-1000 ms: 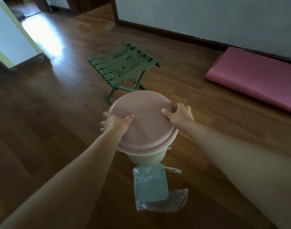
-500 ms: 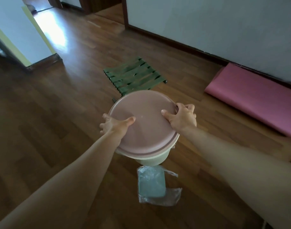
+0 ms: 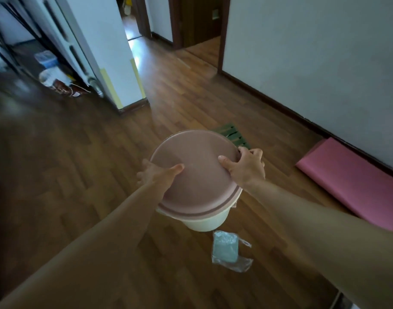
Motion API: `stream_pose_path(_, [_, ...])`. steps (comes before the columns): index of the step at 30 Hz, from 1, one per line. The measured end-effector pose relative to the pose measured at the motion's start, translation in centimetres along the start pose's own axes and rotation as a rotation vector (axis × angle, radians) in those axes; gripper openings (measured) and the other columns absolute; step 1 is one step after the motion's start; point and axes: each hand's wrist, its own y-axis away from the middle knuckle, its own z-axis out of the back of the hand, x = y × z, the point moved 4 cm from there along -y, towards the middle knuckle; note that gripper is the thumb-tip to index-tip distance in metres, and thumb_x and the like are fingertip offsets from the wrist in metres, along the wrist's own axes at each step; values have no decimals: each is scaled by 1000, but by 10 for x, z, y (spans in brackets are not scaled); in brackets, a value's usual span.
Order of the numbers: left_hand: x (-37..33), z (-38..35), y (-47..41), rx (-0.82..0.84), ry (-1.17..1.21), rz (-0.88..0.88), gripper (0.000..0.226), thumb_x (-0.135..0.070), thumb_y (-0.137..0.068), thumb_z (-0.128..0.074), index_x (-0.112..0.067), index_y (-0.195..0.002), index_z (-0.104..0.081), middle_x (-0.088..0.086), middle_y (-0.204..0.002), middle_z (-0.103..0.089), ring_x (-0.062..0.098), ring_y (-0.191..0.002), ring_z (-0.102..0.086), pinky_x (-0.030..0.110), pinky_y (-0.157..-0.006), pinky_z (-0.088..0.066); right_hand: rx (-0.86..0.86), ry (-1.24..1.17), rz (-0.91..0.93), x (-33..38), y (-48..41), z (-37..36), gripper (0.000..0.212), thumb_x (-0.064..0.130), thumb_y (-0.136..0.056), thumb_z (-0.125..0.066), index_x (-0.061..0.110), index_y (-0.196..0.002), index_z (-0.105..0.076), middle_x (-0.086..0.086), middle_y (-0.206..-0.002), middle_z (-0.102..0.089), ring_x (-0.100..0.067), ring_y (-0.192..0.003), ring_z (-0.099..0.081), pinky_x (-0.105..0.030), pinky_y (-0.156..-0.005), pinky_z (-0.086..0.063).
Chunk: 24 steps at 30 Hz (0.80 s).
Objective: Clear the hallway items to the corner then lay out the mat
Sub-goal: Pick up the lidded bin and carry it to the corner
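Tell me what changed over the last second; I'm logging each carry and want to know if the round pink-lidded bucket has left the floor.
The cream plastic bucket with the round pink lid has risen and now covers most of the green slatted folding stool. The view swung up, showing a doorway. Left hand and right hand still grip the lid's rim. The plastic-wrapped pale green pack and folded pink mat stay on the floor.

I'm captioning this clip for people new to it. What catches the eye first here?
A round cream bin with a dusty-pink lid, centre frame, gripped at its rim by the left hand and right hand. A folded pink mat lies along the right wall; a plastic-wrapped pale-blue packet sits on the wood floor below.
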Motion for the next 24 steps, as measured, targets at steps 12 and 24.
stream_pose_path(12, [20,237,96,-260,169,131,110,-59,-50,-81,-17,-137,-28,15,-133,-43,37,-119,-47,50,-99,-43,183,34,327,198,116,25,78,71,-72,-53,21,-130,-47,-10,-138,-35,-38,-118,-46,-47,-96,-44])
stream_pose_path(24, [154,380,237,-640,365,500,104,-55,-61,-78,-25,-137,-13,21,-133,-34,42,-116,-45,51,-95,-43,552,62,786,326,288,-31,71,64,-75,-57,21,-130,-49,-11,-140,-37,-32,-119,-49,-39,-101,-41])
